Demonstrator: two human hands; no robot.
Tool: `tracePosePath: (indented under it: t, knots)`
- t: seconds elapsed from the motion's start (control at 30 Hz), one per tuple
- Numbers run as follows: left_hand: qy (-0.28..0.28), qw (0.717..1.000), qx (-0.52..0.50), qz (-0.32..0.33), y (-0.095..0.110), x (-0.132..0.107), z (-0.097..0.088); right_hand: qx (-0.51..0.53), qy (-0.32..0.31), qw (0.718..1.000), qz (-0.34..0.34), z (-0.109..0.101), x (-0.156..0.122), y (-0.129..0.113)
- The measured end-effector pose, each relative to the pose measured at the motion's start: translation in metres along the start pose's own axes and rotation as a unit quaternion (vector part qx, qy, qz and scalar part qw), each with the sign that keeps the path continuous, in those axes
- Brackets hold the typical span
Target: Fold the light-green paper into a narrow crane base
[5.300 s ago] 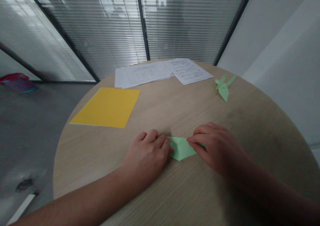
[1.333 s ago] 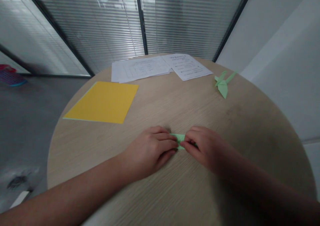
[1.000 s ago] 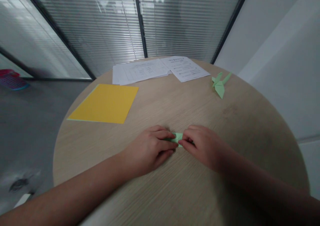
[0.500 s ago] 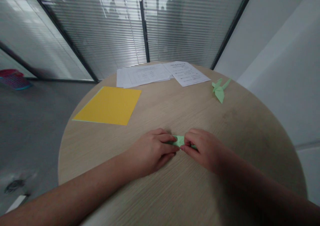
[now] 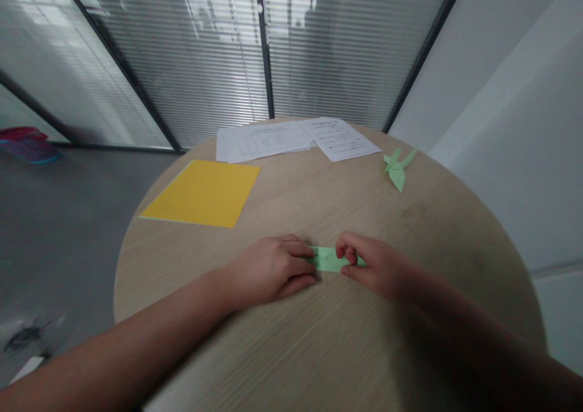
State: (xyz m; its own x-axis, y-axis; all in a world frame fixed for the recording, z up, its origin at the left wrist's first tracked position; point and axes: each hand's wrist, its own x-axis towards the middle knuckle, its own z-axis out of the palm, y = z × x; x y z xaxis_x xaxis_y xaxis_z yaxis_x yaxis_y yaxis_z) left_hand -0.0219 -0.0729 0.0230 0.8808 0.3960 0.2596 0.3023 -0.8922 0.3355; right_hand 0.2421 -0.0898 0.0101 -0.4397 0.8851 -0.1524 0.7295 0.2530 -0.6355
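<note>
A narrow strip of folded light green paper (image 5: 326, 259) lies on the table between my hands, creases showing at its middle. Stretched out flat, the fingers of my left hand (image 5: 277, 267) rest over its left end and cover it. My right hand (image 5: 371, 265) has curled fingers and a thumb closed at the right end of the strip, part of which shows between them. Farther off at the right lies a folded green origami crane (image 5: 396, 170), its wings and neck spread, touched by neither hand.
A yellow sheet stack (image 5: 204, 193) with a pale green edge lies at the left of the round wooden table (image 5: 273, 351). Printed white papers (image 5: 268, 141) overlap along the far edge. Beyond stand glass panels with blinds (image 5: 204, 84). A red and blue basket (image 5: 30, 144) sits on the floor.
My hands have moved slightly apart, so more of the green strip shows between them. My right thumb and fingers have shifted right along it. The view has shifted a little.
</note>
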Motion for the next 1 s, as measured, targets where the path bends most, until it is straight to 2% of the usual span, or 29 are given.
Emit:
tracePosePath:
  t: [0.2,0.37,0.43,0.53,0.63,0.83,1.0]
  knots:
    - [-0.008,0.997,0.069,0.039,-0.001,-0.001,-0.006,0.011,-0.014,1.0,-0.012,-0.004,-0.001,0.0]
    - [-0.014,0.994,0.103,0.022,-0.002,-0.008,-0.02,0.003,-0.018,1.0,-0.002,-0.006,-0.001,-0.002]
    - [0.006,0.996,0.089,0.004,-0.002,-0.011,-0.028,0.013,-0.02,1.0,0.02,-0.006,0.0,-0.004]
    - [0.069,0.994,0.082,-0.03,-0.001,-0.013,-0.037,0.028,-0.014,0.999,0.038,-0.006,0.0,-0.006]
    - [0.091,0.989,0.11,-0.046,-0.001,-0.013,-0.036,0.028,-0.002,0.999,0.028,-0.006,-0.001,-0.007]
    - [-0.027,0.99,0.129,-0.048,0.004,-0.009,-0.01,-0.062,0.039,0.992,-0.101,-0.006,-0.005,-0.007]
    - [-0.079,0.968,0.13,-0.199,0.014,0.005,0.002,-0.072,0.078,0.988,-0.111,-0.002,0.0,-0.019]
